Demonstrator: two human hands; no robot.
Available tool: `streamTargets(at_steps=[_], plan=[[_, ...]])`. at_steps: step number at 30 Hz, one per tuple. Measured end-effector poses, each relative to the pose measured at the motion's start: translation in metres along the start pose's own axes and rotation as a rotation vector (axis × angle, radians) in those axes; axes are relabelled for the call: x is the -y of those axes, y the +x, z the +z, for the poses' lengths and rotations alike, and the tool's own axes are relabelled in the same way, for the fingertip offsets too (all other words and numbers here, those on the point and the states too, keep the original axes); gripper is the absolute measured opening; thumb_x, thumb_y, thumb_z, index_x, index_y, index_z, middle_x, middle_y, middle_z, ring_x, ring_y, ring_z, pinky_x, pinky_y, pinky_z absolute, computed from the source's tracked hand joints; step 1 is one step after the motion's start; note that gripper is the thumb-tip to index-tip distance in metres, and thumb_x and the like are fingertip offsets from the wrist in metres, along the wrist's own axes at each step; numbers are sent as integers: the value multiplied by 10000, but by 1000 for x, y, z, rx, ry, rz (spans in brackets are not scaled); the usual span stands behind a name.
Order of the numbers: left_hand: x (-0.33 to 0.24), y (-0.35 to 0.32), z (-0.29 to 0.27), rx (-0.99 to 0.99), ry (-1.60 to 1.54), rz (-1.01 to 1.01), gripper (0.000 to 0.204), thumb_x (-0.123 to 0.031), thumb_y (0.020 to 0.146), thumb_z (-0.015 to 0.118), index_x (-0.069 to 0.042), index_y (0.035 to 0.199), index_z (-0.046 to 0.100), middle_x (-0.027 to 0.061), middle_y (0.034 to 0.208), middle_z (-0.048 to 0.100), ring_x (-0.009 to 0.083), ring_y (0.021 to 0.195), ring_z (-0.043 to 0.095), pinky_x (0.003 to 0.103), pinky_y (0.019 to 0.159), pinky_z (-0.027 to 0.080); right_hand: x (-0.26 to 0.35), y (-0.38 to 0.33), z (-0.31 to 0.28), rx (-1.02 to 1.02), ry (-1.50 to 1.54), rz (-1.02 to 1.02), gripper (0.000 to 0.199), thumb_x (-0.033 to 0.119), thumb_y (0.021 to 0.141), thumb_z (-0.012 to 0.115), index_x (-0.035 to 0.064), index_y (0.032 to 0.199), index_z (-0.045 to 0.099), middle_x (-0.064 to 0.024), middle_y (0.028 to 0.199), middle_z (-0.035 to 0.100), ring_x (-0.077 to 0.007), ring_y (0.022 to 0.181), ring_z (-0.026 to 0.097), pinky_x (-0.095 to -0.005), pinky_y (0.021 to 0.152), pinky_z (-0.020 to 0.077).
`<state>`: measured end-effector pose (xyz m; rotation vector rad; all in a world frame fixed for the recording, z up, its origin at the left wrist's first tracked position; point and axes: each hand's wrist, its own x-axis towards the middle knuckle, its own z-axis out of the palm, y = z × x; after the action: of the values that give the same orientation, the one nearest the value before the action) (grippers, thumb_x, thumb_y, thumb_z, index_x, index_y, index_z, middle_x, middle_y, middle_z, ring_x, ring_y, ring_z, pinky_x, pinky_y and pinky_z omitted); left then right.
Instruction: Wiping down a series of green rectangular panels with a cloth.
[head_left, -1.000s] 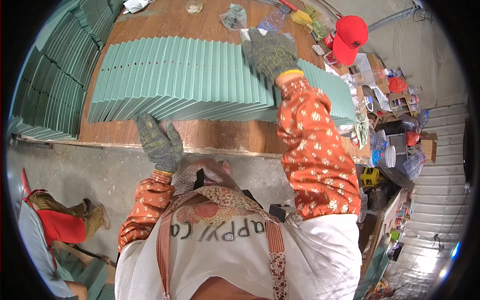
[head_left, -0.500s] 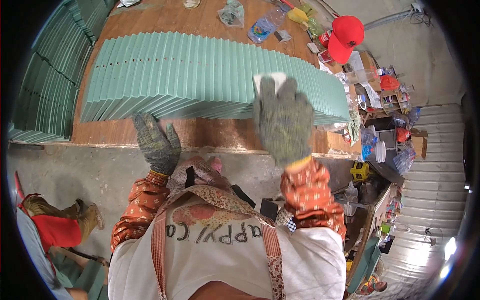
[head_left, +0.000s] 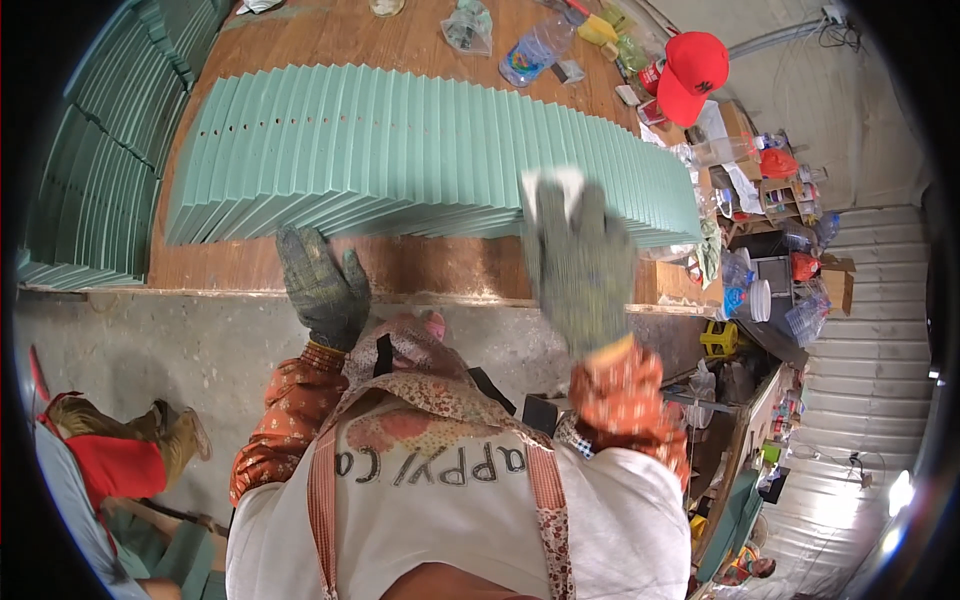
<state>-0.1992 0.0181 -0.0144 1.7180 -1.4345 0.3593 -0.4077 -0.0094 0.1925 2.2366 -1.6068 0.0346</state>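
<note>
One row of green panels point(head_left: 400, 150) on the table point(head_left: 420, 275), likely stiff and slick, best held by the edges; left hand point(head_left: 325, 290) by its near side, thumb spread; right hand point(head_left: 580, 262) behind white pad point(head_left: 556, 183), whether pinching cannot be told.

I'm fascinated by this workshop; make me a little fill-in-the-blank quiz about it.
1. The right hand holds a small piece coloured ____.
2. The left hand wears a ____.
3. Past the green panels, the cap is ____.
4. The hand nearer that cap is the ____ one.

Missing words: white; glove; red; right.
</note>
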Motion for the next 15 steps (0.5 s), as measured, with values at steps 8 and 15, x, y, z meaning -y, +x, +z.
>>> streamTargets(at_steps=[8,15], plan=[[-4,5,0,34,-2,-2,528,-252,884,559,94,1273,472,347,1345,403,480,1250,418,506,1017,370,-5,-46,7,-105,-219,85,578,351,895,540,149,1413,383,-261,1349,389,-347,1007,512,-457,767,450],[0,-1,7,-3,5,7,545,-248,882,550,100,1289,449,351,1360,383,480,1259,407,511,1025,357,-6,-65,27,-100,-147,102,605,353,913,538,188,1458,332,-256,1446,299,-375,1094,506,-491,873,426]])
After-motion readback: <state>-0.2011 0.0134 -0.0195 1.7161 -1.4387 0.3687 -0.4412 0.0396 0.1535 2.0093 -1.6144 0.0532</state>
